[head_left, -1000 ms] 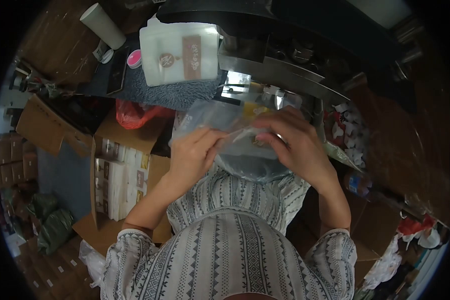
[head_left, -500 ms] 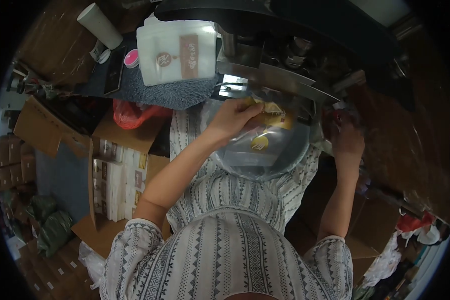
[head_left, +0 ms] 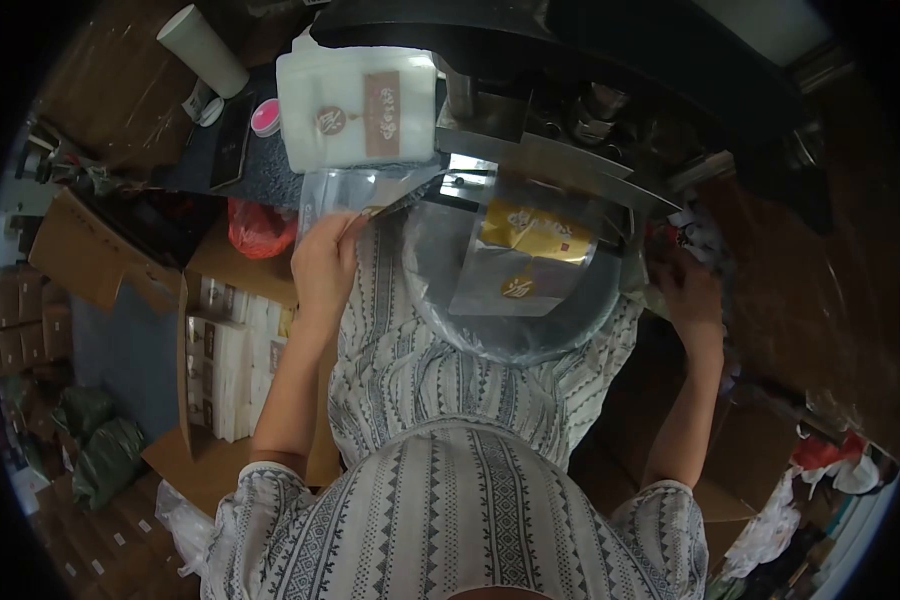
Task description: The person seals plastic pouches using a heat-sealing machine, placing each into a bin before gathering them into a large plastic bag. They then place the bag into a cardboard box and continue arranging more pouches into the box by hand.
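Note:
My left hand [head_left: 325, 265] is closed, pinching the edge of a clear plastic pouch [head_left: 328, 192] just below a stack of white pouches [head_left: 320, 90] with brown labels. A gold-and-clear printed pouch [head_left: 535, 240] lies over a round plastic-lined basin [head_left: 570, 335], its upper end at the metal edge of a machine [head_left: 570, 155]. Neither hand touches that pouch. At the right, my right hand [head_left: 692, 305] has bent fingers among small wrapped items [head_left: 700, 238] in shadow; what they grip is hidden.
A blue-grey cloth [head_left: 275, 180] lies beneath the stack, with a phone [head_left: 232, 140], a pink-topped round tub [head_left: 266, 117] and a white cup [head_left: 202, 50] nearby. An open carton [head_left: 200, 340] of packed boxes stands at left. A red plastic bag [head_left: 260, 228] hangs beside it.
My left hand has let go of the gold-and-clear pouch and moved left to a clear pouch below the stack. The gold-and-clear pouch now lies flatter over the basin. My right hand has barely shifted.

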